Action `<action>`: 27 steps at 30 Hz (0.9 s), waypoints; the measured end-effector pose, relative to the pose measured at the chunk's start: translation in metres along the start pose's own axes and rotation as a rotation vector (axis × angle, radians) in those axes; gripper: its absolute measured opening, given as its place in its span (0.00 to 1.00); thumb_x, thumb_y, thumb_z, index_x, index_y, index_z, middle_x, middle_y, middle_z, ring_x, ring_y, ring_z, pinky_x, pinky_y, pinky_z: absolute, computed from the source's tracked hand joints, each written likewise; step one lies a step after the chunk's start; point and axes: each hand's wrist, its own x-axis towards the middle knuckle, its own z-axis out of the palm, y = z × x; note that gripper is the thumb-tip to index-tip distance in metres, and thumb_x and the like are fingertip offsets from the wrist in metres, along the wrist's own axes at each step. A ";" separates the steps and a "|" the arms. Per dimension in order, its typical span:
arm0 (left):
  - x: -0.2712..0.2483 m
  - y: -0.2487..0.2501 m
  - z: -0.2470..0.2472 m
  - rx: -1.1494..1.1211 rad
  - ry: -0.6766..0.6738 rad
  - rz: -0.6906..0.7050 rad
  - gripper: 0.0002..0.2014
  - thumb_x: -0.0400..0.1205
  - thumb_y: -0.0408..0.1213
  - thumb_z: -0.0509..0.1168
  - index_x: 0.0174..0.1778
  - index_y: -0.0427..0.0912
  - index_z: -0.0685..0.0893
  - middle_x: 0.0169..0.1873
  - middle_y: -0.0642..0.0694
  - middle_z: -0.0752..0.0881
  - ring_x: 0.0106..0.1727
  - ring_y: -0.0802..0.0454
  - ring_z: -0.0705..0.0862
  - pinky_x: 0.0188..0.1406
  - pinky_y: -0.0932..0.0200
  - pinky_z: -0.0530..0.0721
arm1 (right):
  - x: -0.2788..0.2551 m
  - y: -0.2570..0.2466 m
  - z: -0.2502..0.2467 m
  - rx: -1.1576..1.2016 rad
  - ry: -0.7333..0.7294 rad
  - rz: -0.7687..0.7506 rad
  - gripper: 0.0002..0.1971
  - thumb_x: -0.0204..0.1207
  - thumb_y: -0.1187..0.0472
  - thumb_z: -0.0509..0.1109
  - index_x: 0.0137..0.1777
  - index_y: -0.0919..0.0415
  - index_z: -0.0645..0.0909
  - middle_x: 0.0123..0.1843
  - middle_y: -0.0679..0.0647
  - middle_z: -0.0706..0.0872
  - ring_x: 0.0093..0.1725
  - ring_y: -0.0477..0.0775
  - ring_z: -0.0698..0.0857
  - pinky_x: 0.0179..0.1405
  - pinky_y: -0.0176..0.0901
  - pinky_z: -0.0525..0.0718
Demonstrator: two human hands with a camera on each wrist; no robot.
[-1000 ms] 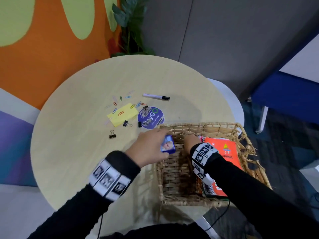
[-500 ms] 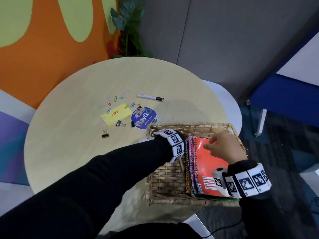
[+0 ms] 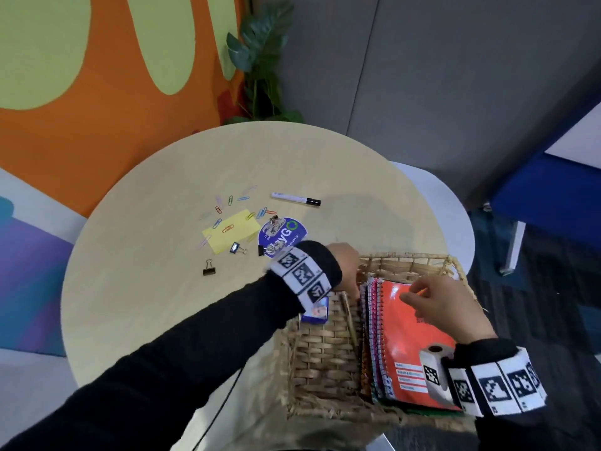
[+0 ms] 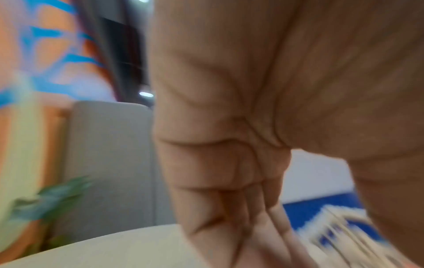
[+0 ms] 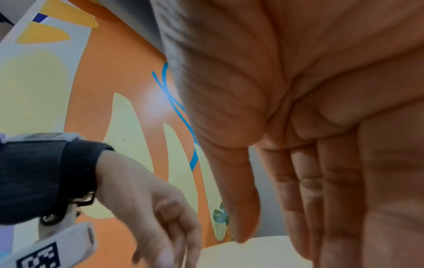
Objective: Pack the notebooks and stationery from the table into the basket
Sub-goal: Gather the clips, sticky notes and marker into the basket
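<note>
Both hands are working over the wicker basket [image 3: 320, 356] at the near right edge of the round table [image 3: 156, 307].

The orange notebook [image 3: 413, 346] is lying on top of a stack of spiral notebooks [image 3: 372, 323] in the basket's right half; the right hand [image 3: 445, 307] is hovering over it, fingers [image 5: 305, 199] straight and holding nothing. The left hand [image 3: 346, 265] is reaching to the basket's far left corner, its fingers hidden and blurred, so I cannot tell their state. A small blue card [image 3: 317, 312] is peeking out, half covered, beneath the left wrist. Farther left are lying a yellow sticky pad [image 3: 232, 234], a marker [image 3: 296, 199] and scattered paper clips [image 3: 227, 209].
</note>
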 end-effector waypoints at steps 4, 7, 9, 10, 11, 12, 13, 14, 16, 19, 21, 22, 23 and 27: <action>-0.020 -0.075 -0.015 -0.431 0.389 -0.051 0.12 0.81 0.41 0.63 0.55 0.39 0.84 0.49 0.44 0.88 0.48 0.49 0.84 0.48 0.57 0.80 | 0.018 -0.036 -0.017 -0.006 0.071 -0.143 0.11 0.73 0.50 0.72 0.47 0.58 0.86 0.38 0.51 0.88 0.39 0.52 0.86 0.34 0.38 0.82; -0.026 -0.132 0.015 -0.537 0.491 -0.178 0.11 0.80 0.37 0.65 0.57 0.41 0.83 0.53 0.43 0.87 0.52 0.47 0.84 0.47 0.60 0.78 | 0.042 -0.082 -0.021 -0.088 0.071 -0.300 0.09 0.75 0.54 0.70 0.52 0.56 0.85 0.44 0.51 0.91 0.44 0.53 0.88 0.45 0.43 0.83; -0.017 -0.159 0.041 -0.502 0.491 -0.265 0.13 0.80 0.35 0.65 0.61 0.41 0.82 0.57 0.42 0.86 0.57 0.44 0.84 0.53 0.56 0.81 | 0.066 -0.113 -0.016 -0.162 0.032 -0.439 0.09 0.76 0.57 0.69 0.53 0.57 0.85 0.47 0.52 0.91 0.48 0.55 0.88 0.50 0.44 0.82; -0.010 -0.169 0.053 -0.474 0.474 -0.301 0.15 0.80 0.33 0.65 0.64 0.41 0.81 0.60 0.41 0.84 0.60 0.43 0.82 0.59 0.54 0.81 | 0.080 -0.130 -0.012 -0.198 0.005 -0.500 0.08 0.76 0.58 0.68 0.52 0.57 0.85 0.49 0.53 0.91 0.49 0.56 0.88 0.50 0.44 0.81; -0.002 -0.175 0.064 -0.437 0.461 -0.323 0.18 0.80 0.32 0.64 0.67 0.42 0.80 0.63 0.41 0.82 0.62 0.42 0.80 0.63 0.52 0.80 | 0.095 -0.146 -0.007 -0.227 -0.026 -0.543 0.08 0.76 0.59 0.68 0.52 0.59 0.85 0.50 0.55 0.91 0.50 0.57 0.88 0.50 0.44 0.81; 0.004 -0.178 0.074 -0.389 0.451 -0.326 0.19 0.81 0.32 0.62 0.69 0.43 0.78 0.66 0.42 0.79 0.64 0.41 0.78 0.65 0.51 0.79 | 0.110 -0.162 -0.001 -0.253 -0.059 -0.578 0.08 0.77 0.60 0.67 0.52 0.60 0.85 0.51 0.56 0.91 0.51 0.58 0.87 0.51 0.45 0.80; 0.010 -0.179 0.081 -0.339 0.458 -0.309 0.20 0.81 0.32 0.61 0.70 0.44 0.77 0.68 0.43 0.78 0.65 0.41 0.77 0.66 0.50 0.78 | 0.125 -0.178 0.006 -0.283 -0.100 -0.599 0.09 0.77 0.61 0.66 0.52 0.61 0.85 0.53 0.57 0.91 0.53 0.59 0.87 0.53 0.45 0.80; 0.015 -0.180 0.087 -0.298 0.473 -0.286 0.21 0.81 0.32 0.60 0.71 0.45 0.77 0.70 0.43 0.77 0.65 0.41 0.76 0.66 0.50 0.78 | 0.140 -0.193 0.015 -0.318 -0.152 -0.609 0.10 0.77 0.61 0.66 0.54 0.62 0.85 0.55 0.57 0.90 0.55 0.60 0.86 0.54 0.44 0.79; 0.023 -0.182 0.094 -0.243 0.481 -0.253 0.21 0.81 0.30 0.59 0.70 0.45 0.78 0.70 0.44 0.78 0.67 0.42 0.75 0.69 0.52 0.75 | 0.167 -0.216 0.037 -0.405 -0.262 -0.613 0.12 0.77 0.61 0.66 0.58 0.62 0.84 0.62 0.57 0.87 0.60 0.60 0.84 0.58 0.45 0.79; 0.032 -0.185 0.096 -0.237 0.460 -0.254 0.19 0.82 0.29 0.57 0.69 0.43 0.79 0.69 0.43 0.79 0.70 0.44 0.76 0.72 0.57 0.71 | 0.199 -0.237 0.072 -0.570 -0.363 -0.595 0.14 0.77 0.63 0.67 0.61 0.65 0.81 0.68 0.61 0.83 0.63 0.62 0.83 0.61 0.48 0.80; 0.034 -0.186 0.095 -0.276 0.467 -0.256 0.18 0.83 0.29 0.57 0.68 0.41 0.80 0.68 0.42 0.80 0.69 0.45 0.79 0.70 0.57 0.74 | 0.213 -0.243 0.093 -0.655 -0.406 -0.578 0.16 0.76 0.65 0.68 0.64 0.67 0.78 0.73 0.63 0.78 0.66 0.63 0.81 0.61 0.48 0.80; 0.034 -0.186 0.094 -0.294 0.465 -0.255 0.18 0.83 0.29 0.57 0.67 0.40 0.81 0.67 0.41 0.81 0.67 0.45 0.80 0.69 0.57 0.76 | 0.218 -0.245 0.102 -0.678 -0.422 -0.578 0.17 0.76 0.65 0.68 0.65 0.67 0.77 0.74 0.64 0.75 0.68 0.63 0.79 0.62 0.48 0.79; 0.033 -0.185 0.093 -0.320 0.463 -0.253 0.17 0.83 0.29 0.57 0.67 0.39 0.81 0.66 0.41 0.81 0.66 0.45 0.81 0.67 0.57 0.77 | 0.223 -0.245 0.110 -0.692 -0.424 -0.583 0.18 0.75 0.66 0.68 0.65 0.67 0.76 0.74 0.65 0.74 0.70 0.63 0.78 0.63 0.48 0.79; 0.020 -0.182 0.092 -0.453 0.521 -0.257 0.14 0.82 0.31 0.62 0.62 0.39 0.85 0.58 0.42 0.84 0.59 0.46 0.85 0.57 0.60 0.80 | 0.231 -0.244 0.129 -0.663 -0.367 -0.577 0.18 0.75 0.64 0.68 0.64 0.63 0.79 0.65 0.66 0.82 0.64 0.65 0.82 0.60 0.54 0.82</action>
